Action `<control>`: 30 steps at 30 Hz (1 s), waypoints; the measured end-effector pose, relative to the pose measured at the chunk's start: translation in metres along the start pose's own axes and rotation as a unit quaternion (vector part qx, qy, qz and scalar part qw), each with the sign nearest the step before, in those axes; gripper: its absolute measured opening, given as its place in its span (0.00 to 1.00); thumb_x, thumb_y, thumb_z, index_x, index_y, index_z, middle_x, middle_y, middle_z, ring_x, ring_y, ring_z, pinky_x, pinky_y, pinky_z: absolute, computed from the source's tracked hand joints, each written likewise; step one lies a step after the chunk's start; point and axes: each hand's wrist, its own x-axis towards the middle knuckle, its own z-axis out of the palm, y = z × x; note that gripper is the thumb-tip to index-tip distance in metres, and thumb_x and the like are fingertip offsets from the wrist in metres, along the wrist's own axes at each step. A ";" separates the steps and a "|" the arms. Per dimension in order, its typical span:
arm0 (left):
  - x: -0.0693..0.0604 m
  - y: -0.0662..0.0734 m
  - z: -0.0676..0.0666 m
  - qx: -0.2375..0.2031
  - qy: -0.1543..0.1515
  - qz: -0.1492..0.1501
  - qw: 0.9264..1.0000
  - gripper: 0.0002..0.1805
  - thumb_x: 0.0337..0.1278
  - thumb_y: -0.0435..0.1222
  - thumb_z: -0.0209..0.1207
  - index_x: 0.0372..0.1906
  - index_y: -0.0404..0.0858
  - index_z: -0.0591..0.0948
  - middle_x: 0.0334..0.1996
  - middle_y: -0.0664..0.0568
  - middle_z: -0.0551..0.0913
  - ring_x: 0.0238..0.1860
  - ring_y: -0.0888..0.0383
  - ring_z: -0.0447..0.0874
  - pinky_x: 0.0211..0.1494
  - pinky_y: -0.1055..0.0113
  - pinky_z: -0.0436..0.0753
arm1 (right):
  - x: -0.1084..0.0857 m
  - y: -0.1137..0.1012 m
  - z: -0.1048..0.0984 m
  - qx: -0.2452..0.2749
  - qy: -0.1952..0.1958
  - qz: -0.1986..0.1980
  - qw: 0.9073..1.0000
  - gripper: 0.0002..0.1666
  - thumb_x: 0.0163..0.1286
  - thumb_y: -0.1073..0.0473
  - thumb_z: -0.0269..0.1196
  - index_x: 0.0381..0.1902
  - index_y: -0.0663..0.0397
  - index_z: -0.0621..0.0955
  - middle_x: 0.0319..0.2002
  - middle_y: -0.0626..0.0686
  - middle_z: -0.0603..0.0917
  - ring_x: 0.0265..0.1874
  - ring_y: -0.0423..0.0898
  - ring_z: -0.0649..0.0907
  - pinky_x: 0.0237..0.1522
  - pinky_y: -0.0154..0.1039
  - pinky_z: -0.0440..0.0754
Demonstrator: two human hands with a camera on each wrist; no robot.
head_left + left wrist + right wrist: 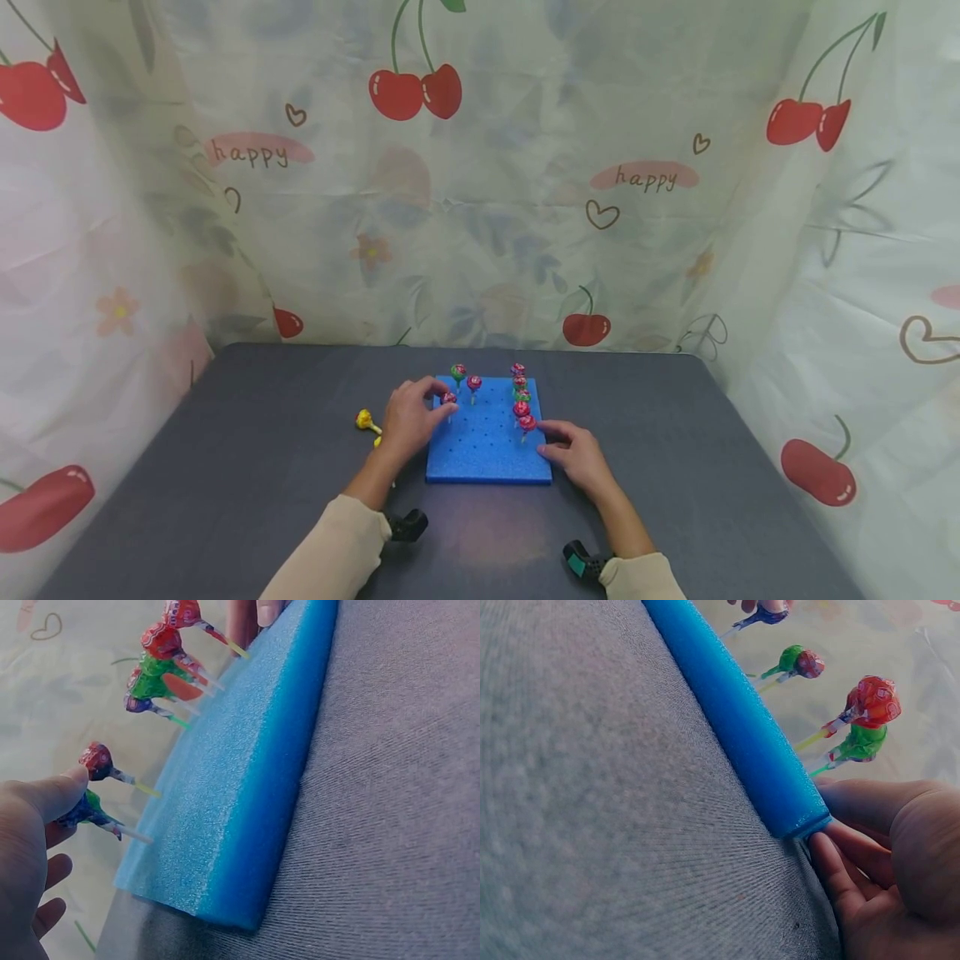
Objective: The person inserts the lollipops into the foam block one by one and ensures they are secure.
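My left hand (408, 417) pinches the head of a dark-wrapped lollipop (73, 816) between thumb and fingers. Its white stick (135, 834) points down to the left part of a blue foam board (480, 458); whether the tip is in a hole I cannot tell. Just behind stand a green lollipop (458, 372) and a red lollipop (474, 383). At the board's right edge my right hand (576, 454) grips the foam, thumb against the top side and fingers at the edge and underside. Near it several red, green and purple lollipops (521, 409) stand upright in a column.
Left of the board, partly behind the left forearm, yellow-wrapped lollipops (364, 419) lie on the dark grey table (285, 467). Small holes dot the foam between the two groups. A cherry-print curtain (495, 208) hangs behind and on both sides.
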 end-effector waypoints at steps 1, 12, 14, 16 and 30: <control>0.000 0.000 0.000 -0.001 0.001 -0.001 1.000 0.14 0.53 0.46 0.70 0.42 0.45 0.83 0.40 0.51 0.83 0.41 0.53 0.74 0.43 0.58 0.75 | 0.000 0.000 0.000 -0.001 0.000 0.000 1.000 0.21 0.64 0.64 0.67 0.56 0.50 0.82 0.54 0.54 0.81 0.51 0.52 0.81 0.52 0.50 0.78; 0.000 0.000 0.001 0.013 0.001 0.073 0.997 0.15 0.51 0.42 0.71 0.45 0.46 0.86 0.38 0.56 0.84 0.42 0.55 0.75 0.47 0.56 0.73 | 0.001 0.001 0.001 -0.011 0.002 0.009 1.000 0.21 0.65 0.62 0.67 0.56 0.50 0.81 0.55 0.54 0.80 0.53 0.53 0.80 0.53 0.51 0.77; 0.000 0.001 0.001 0.015 0.002 0.078 0.997 0.14 0.51 0.42 0.72 0.44 0.45 0.86 0.37 0.56 0.84 0.42 0.54 0.75 0.47 0.56 0.73 | 0.002 0.001 0.002 -0.013 0.002 0.011 1.000 0.21 0.65 0.61 0.67 0.56 0.49 0.81 0.55 0.54 0.80 0.53 0.53 0.80 0.53 0.51 0.77; 0.001 0.001 0.001 0.016 0.001 0.078 0.997 0.14 0.51 0.42 0.72 0.44 0.45 0.86 0.37 0.56 0.84 0.42 0.54 0.75 0.47 0.56 0.73 | 0.002 0.001 0.002 -0.012 0.003 0.012 1.000 0.21 0.65 0.61 0.67 0.56 0.49 0.81 0.55 0.54 0.80 0.53 0.53 0.80 0.54 0.52 0.77; 0.003 0.006 0.000 0.009 -0.025 0.049 0.998 0.14 0.56 0.43 0.68 0.47 0.47 0.85 0.41 0.56 0.85 0.42 0.55 0.77 0.44 0.58 0.76 | 0.002 0.001 0.002 -0.008 0.001 0.012 1.000 0.21 0.65 0.62 0.67 0.56 0.49 0.82 0.55 0.54 0.80 0.53 0.53 0.80 0.54 0.52 0.77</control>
